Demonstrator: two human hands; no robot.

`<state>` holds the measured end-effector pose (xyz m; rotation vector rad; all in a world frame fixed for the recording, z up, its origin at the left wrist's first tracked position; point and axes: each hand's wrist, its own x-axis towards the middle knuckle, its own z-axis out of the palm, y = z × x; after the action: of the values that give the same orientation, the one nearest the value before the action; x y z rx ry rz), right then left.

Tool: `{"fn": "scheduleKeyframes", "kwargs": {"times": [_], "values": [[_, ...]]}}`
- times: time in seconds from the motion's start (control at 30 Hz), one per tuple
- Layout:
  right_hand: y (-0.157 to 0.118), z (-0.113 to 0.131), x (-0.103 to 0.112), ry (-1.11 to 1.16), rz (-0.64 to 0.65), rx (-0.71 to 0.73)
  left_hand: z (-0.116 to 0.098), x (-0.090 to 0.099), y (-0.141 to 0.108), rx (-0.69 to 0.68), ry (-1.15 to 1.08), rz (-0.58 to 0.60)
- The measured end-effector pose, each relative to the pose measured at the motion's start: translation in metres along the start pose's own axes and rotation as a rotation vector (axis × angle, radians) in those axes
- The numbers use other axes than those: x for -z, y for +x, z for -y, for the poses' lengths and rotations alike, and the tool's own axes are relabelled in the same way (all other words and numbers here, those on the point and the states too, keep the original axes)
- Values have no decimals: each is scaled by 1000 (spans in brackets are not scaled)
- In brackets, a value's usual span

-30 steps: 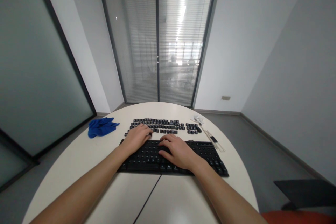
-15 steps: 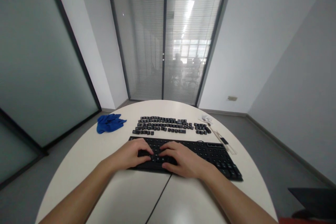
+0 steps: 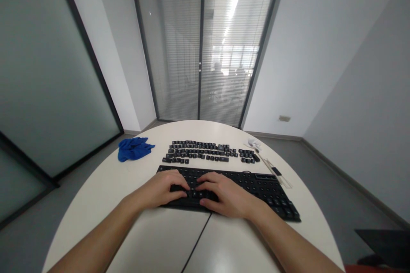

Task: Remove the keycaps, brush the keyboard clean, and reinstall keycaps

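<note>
A black keyboard [image 3: 250, 183] lies on the white table; many key positions are bare, while some keycaps sit at its lower right and near my fingertips. My left hand [image 3: 166, 187] rests over its left part, thumb and index finger apart, touching the front rows. Beside it my right hand [image 3: 224, 194] rests on the middle, fingers spread and thumb at the front edge. Nothing shows held in either hand. Behind the keyboard, loose black keycaps [image 3: 198, 151] are laid out in rows, with a smaller group [image 3: 249, 155] to their right.
A crumpled blue cloth [image 3: 134, 149] lies at the table's left. Thin sticks [image 3: 272, 168] with a small black piece and some white crumpled material [image 3: 254, 144] lie at the right. The round white table [image 3: 105, 187] has a seam running toward me. A dark object [image 3: 387, 243] stands at the lower right.
The view has shifted slightly, so the keyboard and both hands appear a little further right. The hands keep nearly the same pose on the keyboard.
</note>
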<state>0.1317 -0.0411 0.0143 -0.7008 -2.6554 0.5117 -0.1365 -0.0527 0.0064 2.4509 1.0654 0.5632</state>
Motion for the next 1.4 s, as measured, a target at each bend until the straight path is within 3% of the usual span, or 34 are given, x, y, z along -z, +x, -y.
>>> {"fn": "scheduleKeyframes", "kwargs": {"times": [0.3,0.57,0.97,1.4], "values": [[0,-1,-1,-7,0,3,-20,2,1,-49,206,71],[-1,1,0,-17,3,6,-28,4,-3,-42,251,70],[-1,9,9,-49,79,18,-30,5,-3,-11,171,89],[2,5,2,-63,86,96,-26,7,-3,30,116,91]]}}
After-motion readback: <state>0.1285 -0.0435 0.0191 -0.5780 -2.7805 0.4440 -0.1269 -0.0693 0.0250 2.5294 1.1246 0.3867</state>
